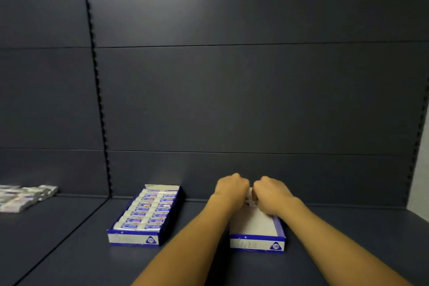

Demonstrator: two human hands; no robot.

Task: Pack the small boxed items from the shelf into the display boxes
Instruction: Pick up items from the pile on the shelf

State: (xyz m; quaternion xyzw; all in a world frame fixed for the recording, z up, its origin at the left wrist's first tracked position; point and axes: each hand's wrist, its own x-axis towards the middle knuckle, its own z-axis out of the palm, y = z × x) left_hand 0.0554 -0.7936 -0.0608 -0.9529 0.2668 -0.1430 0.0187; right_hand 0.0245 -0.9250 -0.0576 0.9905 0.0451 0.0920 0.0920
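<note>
Two hands are close together at the far end of the near-empty display box (pixel 257 237). The left hand (pixel 231 187) and the right hand (pixel 271 193) both have their fingers curled, and a small boxed item (pixel 250 195) shows white in the gap between them. It looks like both hands hold it, but most of it is hidden, so I cannot tell how many items are there.

The box bottom is bare and white on the near side of the hands. The box's long side runs from the person toward the back wall, so the rows should fill from the far end back toward the wrists. I think the item only needs to go straight down, since it is right over that far end.

Off to the left of the left hand sits the full display box (pixel 141 216), packed with rows. Much farther left on the shelf (pixel 69 227) lies the loose pile of items (pixel 25 196). The left hand is nearer to that pile, so it would probably reach for the next one.
</note>
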